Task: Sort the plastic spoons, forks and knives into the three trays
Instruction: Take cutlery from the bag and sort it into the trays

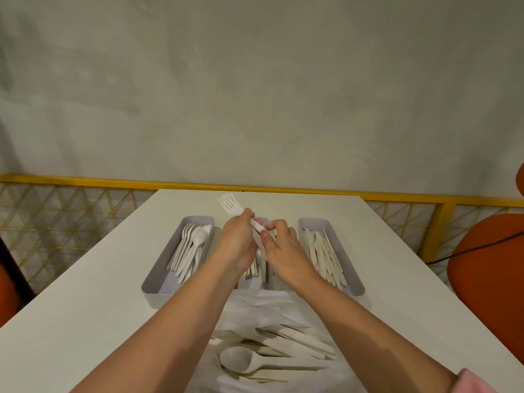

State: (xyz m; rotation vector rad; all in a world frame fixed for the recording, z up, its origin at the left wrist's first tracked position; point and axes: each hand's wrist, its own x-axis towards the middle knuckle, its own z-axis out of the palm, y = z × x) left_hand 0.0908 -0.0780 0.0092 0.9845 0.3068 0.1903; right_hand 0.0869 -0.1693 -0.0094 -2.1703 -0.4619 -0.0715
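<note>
Three grey trays stand side by side on the white table. The left tray holds several spoons, the right tray several knives. The middle tray is mostly hidden behind my hands; handles of several forks show in it. My left hand grips white forks, tines up and away from me, above the middle tray. My right hand pinches the lower part of their handles. A pile of mixed cutlery lies on a clear plastic bag near me.
The table ends at a yellow mesh railing below a grey wall. An orange chair with a black cable over it stands at the right. Another orange seat edge shows at the left.
</note>
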